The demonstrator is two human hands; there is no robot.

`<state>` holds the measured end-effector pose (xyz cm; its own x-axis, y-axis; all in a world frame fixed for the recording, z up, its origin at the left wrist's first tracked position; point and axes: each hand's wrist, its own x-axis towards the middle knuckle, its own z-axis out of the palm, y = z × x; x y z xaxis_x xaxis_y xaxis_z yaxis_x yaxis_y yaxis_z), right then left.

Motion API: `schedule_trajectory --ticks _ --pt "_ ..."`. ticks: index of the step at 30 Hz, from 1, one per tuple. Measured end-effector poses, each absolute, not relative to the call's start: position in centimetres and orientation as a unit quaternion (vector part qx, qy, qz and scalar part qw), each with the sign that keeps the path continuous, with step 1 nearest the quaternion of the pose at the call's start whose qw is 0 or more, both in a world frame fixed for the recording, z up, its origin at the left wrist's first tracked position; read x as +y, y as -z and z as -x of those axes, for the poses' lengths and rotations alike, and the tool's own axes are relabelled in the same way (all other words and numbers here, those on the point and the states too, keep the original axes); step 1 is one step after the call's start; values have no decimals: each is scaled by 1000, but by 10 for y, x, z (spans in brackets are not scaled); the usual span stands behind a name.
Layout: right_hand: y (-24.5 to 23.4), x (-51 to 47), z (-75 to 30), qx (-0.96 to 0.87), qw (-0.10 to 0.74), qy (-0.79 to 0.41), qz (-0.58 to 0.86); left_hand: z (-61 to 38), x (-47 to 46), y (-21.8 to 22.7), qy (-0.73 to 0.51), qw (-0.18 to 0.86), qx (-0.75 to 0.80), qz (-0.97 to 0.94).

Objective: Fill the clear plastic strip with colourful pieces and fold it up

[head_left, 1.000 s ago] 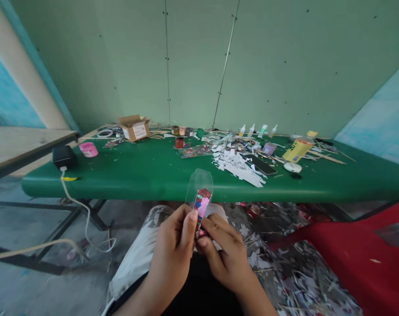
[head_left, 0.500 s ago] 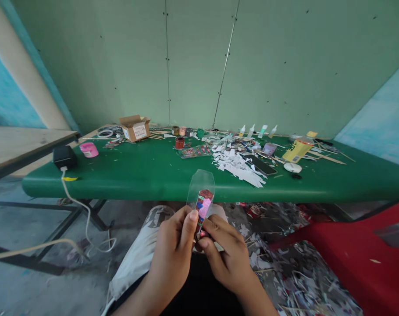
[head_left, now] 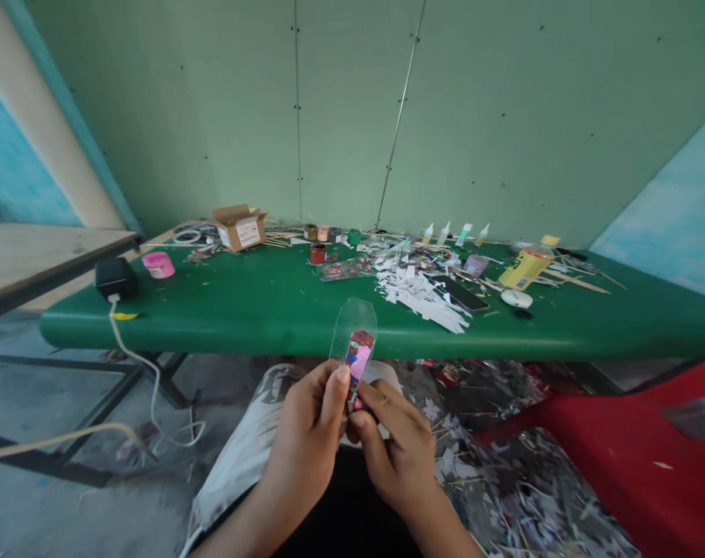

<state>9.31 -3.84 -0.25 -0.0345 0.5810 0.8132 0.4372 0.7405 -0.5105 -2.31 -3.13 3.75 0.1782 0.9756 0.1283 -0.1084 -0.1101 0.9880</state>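
Over my lap, my left hand [head_left: 309, 422] pinches a clear plastic sheet [head_left: 352, 316] with cut corners, thumb on its front. A shiny strip with red, pink and blue patches [head_left: 360, 355] shows on the sheet's right part. My right hand [head_left: 396, 434] is closed at the strip's lower end, thumb and forefinger pressed around a small pink bit [head_left: 358, 404]. Whether that bit belongs to the strip I cannot tell. The fingers hide the lower part of the sheet.
A green-covered table [head_left: 242, 318] stands ahead, with white paper scraps [head_left: 416, 291], a phone [head_left: 462, 294], paint jars [head_left: 318, 253], a cardboard box [head_left: 240, 227] and a yellow-labelled bottle [head_left: 527, 263]. A red chair [head_left: 620, 434] is at right; scraps litter the floor.
The sheet and strip have shifted very slightly left, and the strip's shine has changed a little. Both hands keep their hold.
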Motion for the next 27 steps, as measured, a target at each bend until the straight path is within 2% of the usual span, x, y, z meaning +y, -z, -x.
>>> schedule_trajectory --ticks 6,12,22,27 --pt "2 -39 -90 -713 599 -53 361 24 -28 -35 -505 491 398 -588" --pt "5 -37 -96 -698 605 -49 381 22 -31 -34 -485 511 396 -589" --pt "0 -39 -97 -742 567 -89 347 24 -28 -35 -503 478 396 -601" --pt "3 -37 -95 -734 580 -70 346 25 -29 -31 -505 487 395 -593"
